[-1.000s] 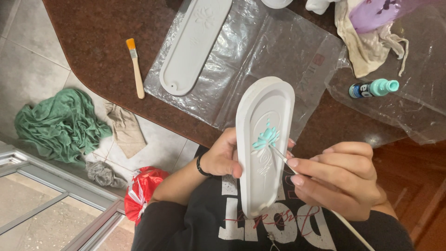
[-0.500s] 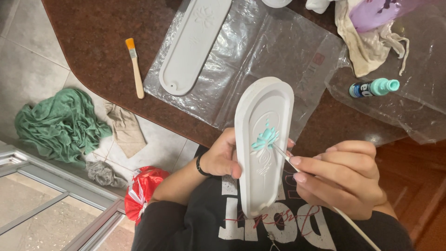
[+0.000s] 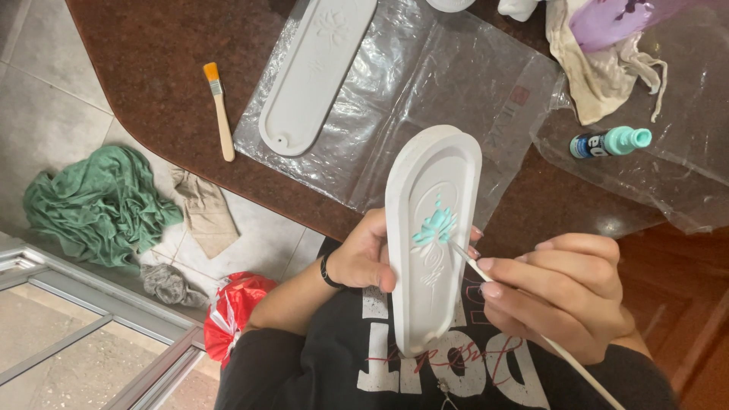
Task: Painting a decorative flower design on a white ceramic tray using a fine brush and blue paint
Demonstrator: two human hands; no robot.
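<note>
L hand (image 3: 363, 258) grips white tray (image 3: 431, 235), R hand (image 3: 566, 292) w/ brush (image 3: 472, 265)

left hand (image 3: 363, 258): fingers curled, gripping; right hand (image 3: 566, 292): fingertips pinched, wrist bent inward

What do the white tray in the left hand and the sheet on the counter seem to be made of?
White tray: probably cast plaster or unglazed ceramic; matte, chalky surface with a raised flower motif, partly painted teal. Sheet: thin clear plastic film; it is see-through, wrinkled and glints under the light. Left hand grips the tray; right hand holds a thin brush.
</note>
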